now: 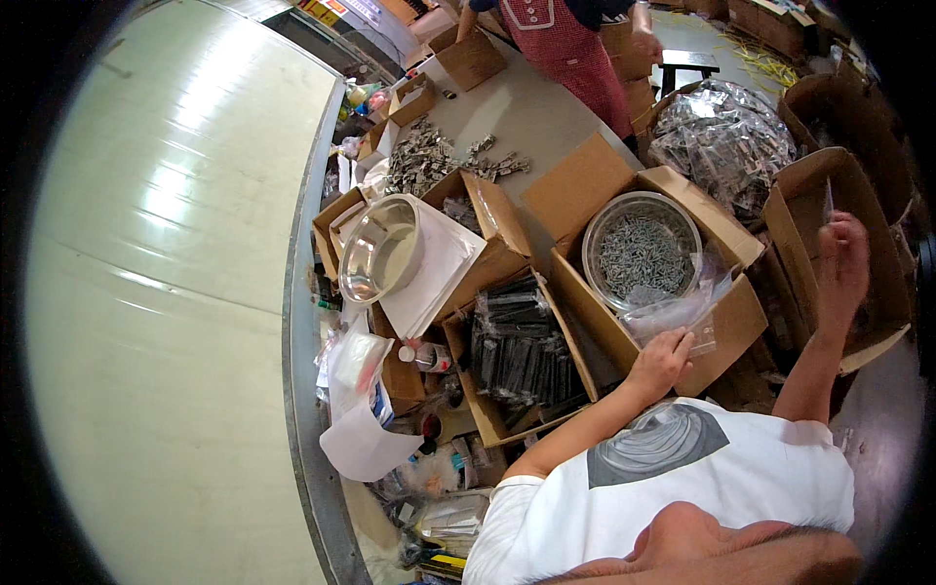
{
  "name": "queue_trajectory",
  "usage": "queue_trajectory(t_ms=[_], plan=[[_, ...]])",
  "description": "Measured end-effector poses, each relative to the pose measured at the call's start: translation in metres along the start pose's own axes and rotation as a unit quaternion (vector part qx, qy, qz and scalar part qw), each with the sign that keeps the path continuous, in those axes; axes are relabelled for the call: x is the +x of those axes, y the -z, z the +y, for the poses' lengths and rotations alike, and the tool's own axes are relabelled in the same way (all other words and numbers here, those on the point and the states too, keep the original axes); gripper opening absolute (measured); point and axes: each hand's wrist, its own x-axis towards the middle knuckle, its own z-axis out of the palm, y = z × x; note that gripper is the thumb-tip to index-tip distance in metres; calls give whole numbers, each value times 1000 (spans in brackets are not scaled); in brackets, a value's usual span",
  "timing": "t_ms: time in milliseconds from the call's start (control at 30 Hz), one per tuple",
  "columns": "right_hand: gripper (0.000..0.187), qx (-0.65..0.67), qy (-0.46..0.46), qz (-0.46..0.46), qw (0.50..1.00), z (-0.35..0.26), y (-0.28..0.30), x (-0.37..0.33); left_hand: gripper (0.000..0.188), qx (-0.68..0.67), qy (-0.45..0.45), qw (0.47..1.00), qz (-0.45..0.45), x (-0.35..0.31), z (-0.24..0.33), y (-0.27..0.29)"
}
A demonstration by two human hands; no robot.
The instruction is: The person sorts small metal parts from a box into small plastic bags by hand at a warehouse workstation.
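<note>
My left hand (665,361) is closed on the edge of clear plastic bags (687,317), which lie over the near rim of a round metal bowl. The metal bowl (597,216) stands in an open cardboard box (712,375) and is full of small grey screws (639,255). To the right, my right hand (844,252) is raised over another open cardboard box (780,229). Its fingers are pinched on a thin, clear, narrow piece that looks like a small plastic packet (829,199).
Left of me, a box of black bagged strips (522,341) sits by a shiny bowl (366,268) on white paper (444,268). Metal parts (429,156) lie beyond. A sack of clear packets (721,136) stands far right. Another person in a red apron (565,49) works opposite.
</note>
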Motion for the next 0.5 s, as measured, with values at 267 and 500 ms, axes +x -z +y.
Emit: queue_trajectory(t_ms=[267, 500], plan=[[36, 120, 87, -533, 833, -19, -63, -70, 12, -110, 110, 987, 46, -9, -13, 16], [11, 222, -246, -590, 736, -39, -112, -130, 46, -397, 207, 878, 167, -45, -6, 81]])
